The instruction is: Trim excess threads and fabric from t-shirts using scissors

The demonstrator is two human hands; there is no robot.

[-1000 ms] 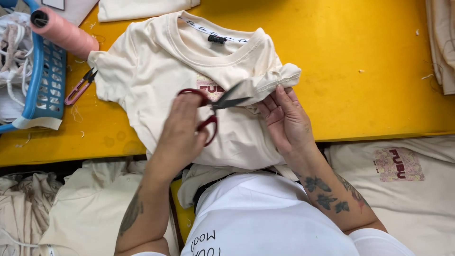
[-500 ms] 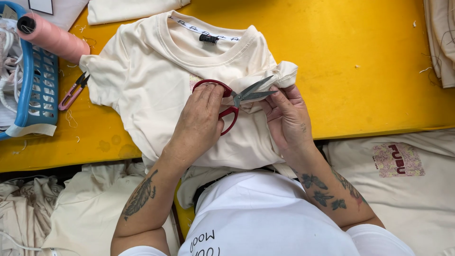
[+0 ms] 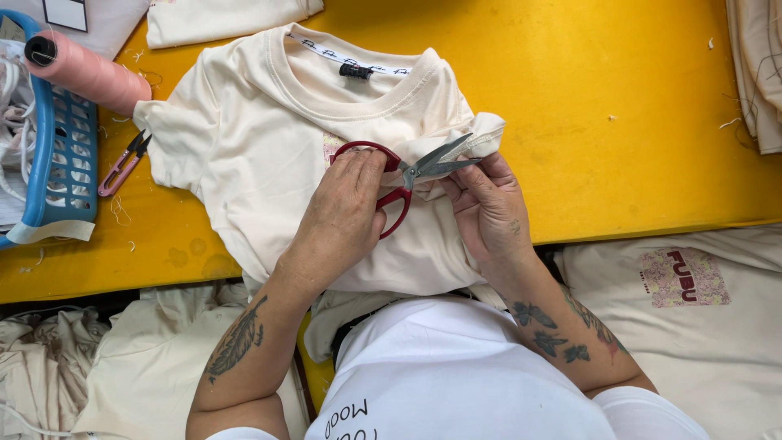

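A cream T-shirt (image 3: 261, 155) lies flat on the yellow table (image 3: 619, 98), collar away from me. My left hand (image 3: 342, 212) grips red-handled scissors (image 3: 423, 167), its fingers through the loops. The grey blades are slightly apart and point right at the folded sleeve (image 3: 481, 134). My right hand (image 3: 489, 212) pinches that sleeve's edge just below the blade tips and holds it up off the table.
A pink thread cone (image 3: 81, 72) lies across a blue plastic basket (image 3: 69, 155) at the left edge, with small pink thread snips (image 3: 122, 163) beside it. More cream shirts lie at the top (image 3: 228, 16), far right (image 3: 757, 73), and below the table (image 3: 700, 310).
My left hand has brought the scissors right to the sleeve, where the blades now meet its edge. My right hand has kept hold of the sleeve.
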